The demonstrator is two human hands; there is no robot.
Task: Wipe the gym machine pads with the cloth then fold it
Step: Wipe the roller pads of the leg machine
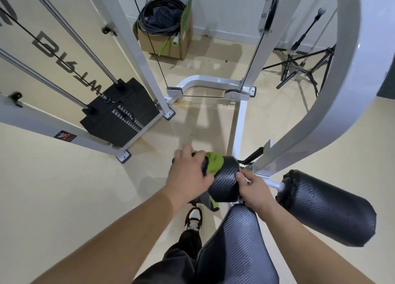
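The left hand [188, 172] presses the green cloth [213, 163] against the left end of the near roller pad [226, 183], fingers closed over the fabric, with a tail of cloth hanging below the pad. The right hand [254, 190] grips the pad's right edge, thumb on top. A second roller pad [327, 207] juts out to the right, and the seat pad [237, 247] lies just beneath. Open floor [64, 187] spreads left, bounded by the weight stack [121, 113].

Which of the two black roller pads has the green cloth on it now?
The left roller pad, between both hands. The left hand presses the green cloth against it; the right roller pad is bare and untouched.
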